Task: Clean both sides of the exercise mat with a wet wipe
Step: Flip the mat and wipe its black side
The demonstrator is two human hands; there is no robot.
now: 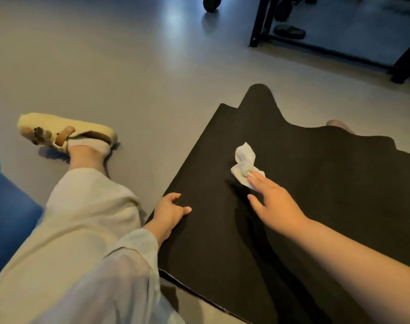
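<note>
My right hand (273, 202) reached out over the black exercise mat (316, 195), fingers stretched nearly straight, their tips pressing down on the near end of the crumpled white wet wipe (245, 164). The wipe lay bunched on the mat's upper surface, roughly midway across it and closer to the far edge than to the near one. My thumb stuck out to the side, clear of the wipe.

My left hand (170, 212) gripped the mat's left edge, fingers curled over the top and the thumb side tucked against the border. My pale sleeve (134, 258) covered that arm down to the wrist.

The mat was draped over my lap and rose in a hump at its far edge. Its near-left corner hung above the grey floor (129, 66). My left leg, in light trousers (71, 218), stretched out to the left of the mat, ending in a cream-coloured shoe (66, 132) with a brown strap resting on the floor. Beyond the mat's far edge stood a black metal rack (260, 22) with dark weights blurred around it.
</note>
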